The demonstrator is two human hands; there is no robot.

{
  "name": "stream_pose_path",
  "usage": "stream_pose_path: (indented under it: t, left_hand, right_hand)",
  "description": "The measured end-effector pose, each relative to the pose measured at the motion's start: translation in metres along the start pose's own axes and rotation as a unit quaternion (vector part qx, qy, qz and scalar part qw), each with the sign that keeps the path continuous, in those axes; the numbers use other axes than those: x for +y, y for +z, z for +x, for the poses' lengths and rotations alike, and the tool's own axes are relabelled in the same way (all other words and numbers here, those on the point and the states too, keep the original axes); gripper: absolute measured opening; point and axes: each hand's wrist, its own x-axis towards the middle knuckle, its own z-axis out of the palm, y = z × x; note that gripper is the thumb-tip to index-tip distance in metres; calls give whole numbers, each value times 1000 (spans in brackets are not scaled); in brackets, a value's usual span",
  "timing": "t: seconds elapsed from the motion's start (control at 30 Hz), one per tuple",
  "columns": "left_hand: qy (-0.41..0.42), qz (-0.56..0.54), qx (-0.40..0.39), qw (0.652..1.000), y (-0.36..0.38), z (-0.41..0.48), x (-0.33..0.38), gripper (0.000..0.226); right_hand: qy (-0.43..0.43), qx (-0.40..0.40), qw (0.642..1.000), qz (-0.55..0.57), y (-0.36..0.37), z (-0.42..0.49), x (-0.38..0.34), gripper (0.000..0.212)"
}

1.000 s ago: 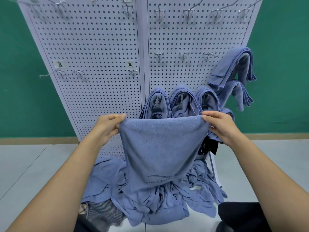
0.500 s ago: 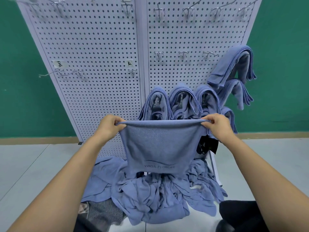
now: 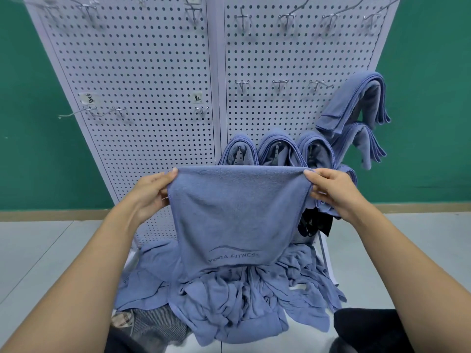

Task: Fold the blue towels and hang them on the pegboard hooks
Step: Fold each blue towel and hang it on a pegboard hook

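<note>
The blue towel (image 3: 237, 215) hangs in the air before the person, its top edge pulled straight between both hands and its lower part falling free. The words YOGA FITNESS are printed near its lower edge. The left hand (image 3: 153, 192) grasps the top left corner, with fingers and thumb curled round the cloth. The right hand (image 3: 331, 192) grasps the top right corner in the same way.

Below the held towel, a pile of loose blue towels (image 3: 229, 301) lies crumpled at the foot of the pegboard (image 3: 153, 72). A striped cloth (image 3: 158, 324) shows at the near left side of the pile. A black item (image 3: 316, 222) is just under the right hand; I cannot tell what it is.

Behind the towel's top edge, three folded towels (image 3: 277, 151) hang side by side low on the pegboard's right panel. At the right edge of the pegboard two more folded towels (image 3: 351, 105) hang, one above the other. Bare hooks (image 3: 279, 84) stand in a row above the three towels, and others are near the top edge. On the left panel two paper labels (image 3: 88, 98) are fixed above some hooks. Behind everything is a green wall (image 3: 38, 123).
</note>
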Motion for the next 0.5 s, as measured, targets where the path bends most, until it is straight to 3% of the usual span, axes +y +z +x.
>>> stream_pose_path:
  t: [0.1, 0.17, 0.4, 0.5]
  left_hand:
    - [-110, -59, 21, 992, 7, -3, -3, 33]
    - [-132, -66, 36, 988, 17, -4, -8, 22]
    - [-46, -89, 31, 995, 72, -23, -6, 1]
    - [9, -51, 17, 999, 91, -35, -7, 10]
  right_hand:
    - [97, 19, 992, 81, 10, 0, 3, 17]
    - [120, 45, 986, 109, 20, 0, 5, 21]
    - [65, 2, 993, 103, 58, -11, -8, 3]
    - [17, -14, 998, 62, 77, -22, -18, 3]
